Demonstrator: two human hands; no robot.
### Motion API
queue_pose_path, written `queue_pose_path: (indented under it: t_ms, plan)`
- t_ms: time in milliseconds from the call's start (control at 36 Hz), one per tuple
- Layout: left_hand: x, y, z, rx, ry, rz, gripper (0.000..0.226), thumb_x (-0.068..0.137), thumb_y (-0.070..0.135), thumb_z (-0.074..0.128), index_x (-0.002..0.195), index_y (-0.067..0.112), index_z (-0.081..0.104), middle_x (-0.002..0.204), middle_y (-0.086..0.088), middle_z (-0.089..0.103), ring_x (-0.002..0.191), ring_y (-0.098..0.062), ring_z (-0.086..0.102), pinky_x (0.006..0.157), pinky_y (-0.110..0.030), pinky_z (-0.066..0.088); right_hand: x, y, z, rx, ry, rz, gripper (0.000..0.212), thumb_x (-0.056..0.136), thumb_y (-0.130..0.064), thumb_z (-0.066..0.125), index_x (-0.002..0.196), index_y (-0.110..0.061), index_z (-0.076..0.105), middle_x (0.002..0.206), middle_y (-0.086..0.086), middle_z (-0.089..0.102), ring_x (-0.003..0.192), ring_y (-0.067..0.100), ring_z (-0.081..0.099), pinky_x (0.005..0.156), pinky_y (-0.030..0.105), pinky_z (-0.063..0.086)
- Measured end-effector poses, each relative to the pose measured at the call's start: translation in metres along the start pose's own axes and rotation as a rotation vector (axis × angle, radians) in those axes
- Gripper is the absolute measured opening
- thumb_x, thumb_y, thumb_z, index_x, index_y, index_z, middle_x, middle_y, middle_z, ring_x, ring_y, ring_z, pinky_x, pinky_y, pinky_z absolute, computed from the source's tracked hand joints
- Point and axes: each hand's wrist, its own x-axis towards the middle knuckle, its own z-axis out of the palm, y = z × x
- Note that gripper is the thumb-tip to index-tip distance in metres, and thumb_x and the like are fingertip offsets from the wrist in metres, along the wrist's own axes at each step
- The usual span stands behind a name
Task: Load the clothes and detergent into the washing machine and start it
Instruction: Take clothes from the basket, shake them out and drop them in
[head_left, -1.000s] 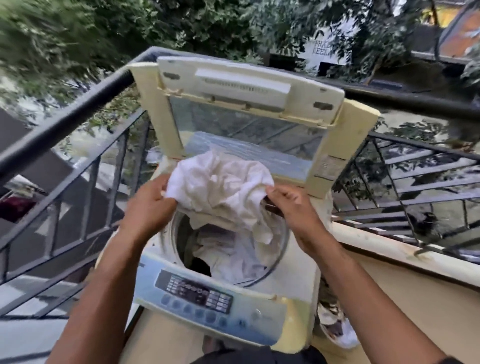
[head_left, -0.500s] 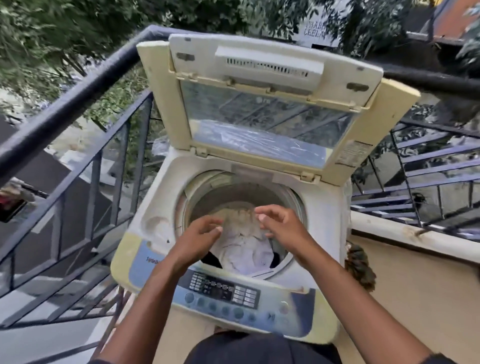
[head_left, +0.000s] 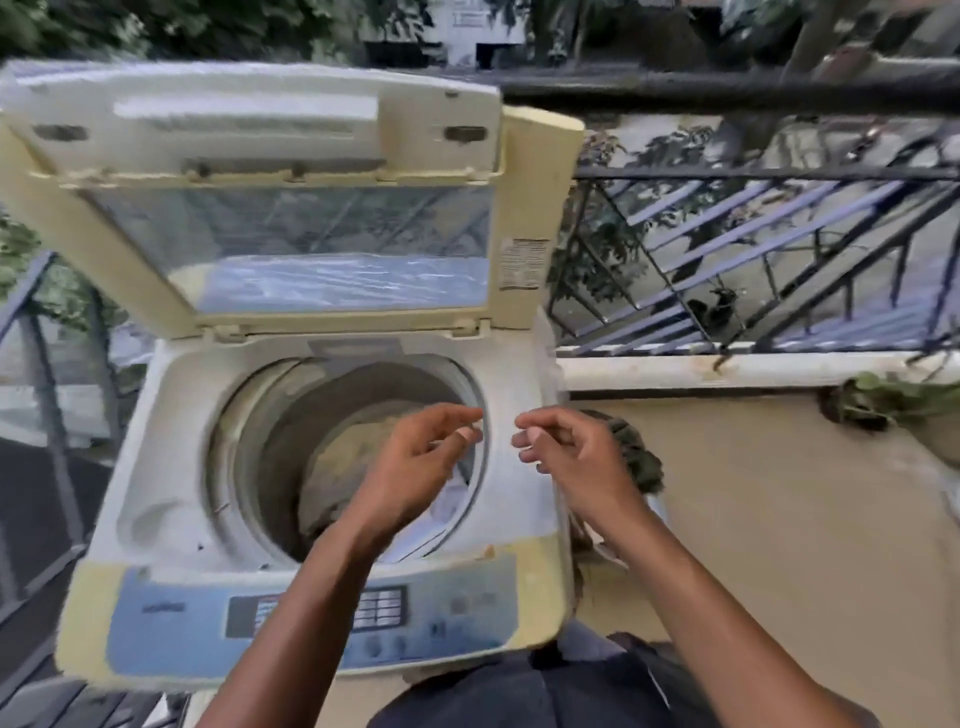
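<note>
Standing open on a railed balcony (head_left: 753, 332), top-loading washing machine (head_left: 171, 415) with lid (head_left: 291, 218) propped up beyond both hands for free access. Heaped inside drum (head_left: 280, 431), under left hand (head_left: 415, 462): pale clothes (head_left: 358, 452). Beside it, right hand (head_left: 571, 457); both loosely spread, empty. No detergent visible.

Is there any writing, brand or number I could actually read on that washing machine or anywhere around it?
None can be read.
Sticker on the lid: print too small and blurred.
Control panel: button labels blurred.
Small mark on the panel's left: blurred.
White building behind: no legible sign.
</note>
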Motion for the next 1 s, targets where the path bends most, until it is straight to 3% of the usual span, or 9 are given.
queue_pose_path:
  t_ms: [111, 222, 361, 417, 500, 583, 722, 833, 1000]
  plan:
    - [0.021, 0.022, 0.046, -0.059, -0.085, -0.013, 0.028, 0.106, 0.009, 0.054, 0.112, 0.03, 0.072, 0.102, 0.005, 0.078, 0.092, -0.013, 0.068, 0.081, -0.033, 0.053, 0.005, 0.025, -0.053, 0.018, 0.123, 0.059, 0.021, 0.1, -0.004, 0.06, 0.101, -0.017, 0.076, 0.09, 0.001, 0.079, 0.076, 0.01, 0.074, 0.068, 0.019, 0.055]
    - [0.049, 0.035, 0.099, -0.047, -0.146, -0.045, 0.025, 0.105, 0.013, 0.058, 0.109, 0.031, 0.074, 0.104, 0.006, 0.079, 0.092, -0.01, 0.07, 0.082, -0.031, 0.053, 0.014, 0.061, -0.103, 0.021, 0.213, 0.168, 0.023, 0.098, 0.001, 0.058, 0.095, -0.013, 0.075, 0.088, 0.006, 0.078, 0.072, 0.005, 0.071, 0.066, 0.017, 0.053]
    - [0.093, 0.032, 0.17, -0.014, -0.239, -0.122, 0.028, 0.105, 0.009, 0.056, 0.107, 0.029, 0.075, 0.102, 0.006, 0.079, 0.087, 0.002, 0.07, 0.071, -0.011, 0.049, 0.037, 0.125, -0.151, -0.009, 0.238, 0.326, 0.025, 0.097, 0.005, 0.055, 0.094, -0.013, 0.072, 0.086, 0.011, 0.075, 0.066, 0.009, 0.069, 0.058, 0.017, 0.052]
    - [0.112, 0.023, 0.199, -0.017, -0.257, -0.181, 0.027, 0.105, 0.009, 0.056, 0.108, 0.027, 0.075, 0.104, 0.005, 0.079, 0.086, 0.002, 0.069, 0.068, -0.008, 0.047, 0.05, 0.157, -0.165, -0.044, 0.242, 0.393, 0.028, 0.095, 0.004, 0.056, 0.091, -0.019, 0.072, 0.084, 0.006, 0.077, 0.072, 0.018, 0.071, 0.063, 0.027, 0.056]
    - [0.144, -0.004, 0.242, -0.018, -0.243, -0.291, 0.03, 0.102, 0.01, 0.061, 0.093, 0.034, 0.075, 0.097, 0.009, 0.077, 0.088, -0.006, 0.068, 0.08, -0.022, 0.052, 0.073, 0.203, -0.18, -0.094, 0.221, 0.485, 0.025, 0.09, -0.007, 0.06, 0.087, -0.029, 0.073, 0.084, -0.001, 0.078, 0.08, 0.02, 0.074, 0.077, 0.044, 0.064]
    - [0.174, -0.041, 0.281, 0.004, -0.212, -0.377, 0.026, 0.097, 0.01, 0.062, 0.089, 0.031, 0.074, 0.09, 0.01, 0.077, 0.088, -0.013, 0.068, 0.088, -0.034, 0.052, 0.099, 0.251, -0.189, -0.184, 0.165, 0.542, 0.02, 0.081, -0.021, 0.06, 0.083, -0.036, 0.072, 0.092, -0.005, 0.078, 0.086, 0.019, 0.074, 0.082, 0.047, 0.063]
    - [0.204, -0.11, 0.335, -0.013, -0.137, -0.503, 0.021, 0.088, 0.023, 0.058, 0.101, 0.027, 0.074, 0.1, 0.001, 0.077, 0.082, -0.014, 0.064, 0.086, -0.037, 0.055, 0.145, 0.334, -0.193, -0.396, 0.065, 0.615, 0.02, 0.093, -0.013, 0.062, 0.105, -0.023, 0.074, 0.109, 0.002, 0.076, 0.102, 0.024, 0.07, 0.076, 0.025, 0.048]
    - [0.22, -0.156, 0.361, -0.02, -0.064, -0.589, 0.021, 0.099, 0.016, 0.059, 0.112, 0.023, 0.075, 0.093, 0.007, 0.074, 0.081, -0.014, 0.063, 0.081, -0.035, 0.057, 0.186, 0.397, -0.192, -0.497, 0.008, 0.661, 0.021, 0.094, -0.017, 0.057, 0.11, -0.022, 0.07, 0.114, 0.008, 0.074, 0.106, 0.033, 0.067, 0.084, 0.034, 0.054]
    - [0.237, -0.216, 0.378, -0.068, 0.032, -0.661, 0.027, 0.099, 0.011, 0.06, 0.097, 0.034, 0.074, 0.09, 0.015, 0.078, 0.082, -0.008, 0.071, 0.083, -0.046, 0.062, 0.255, 0.475, -0.188, -0.655, 0.002, 0.604, 0.045, 0.098, -0.026, 0.064, 0.141, -0.022, 0.051, 0.137, 0.014, 0.055, 0.121, 0.036, 0.057, 0.092, 0.039, 0.048]
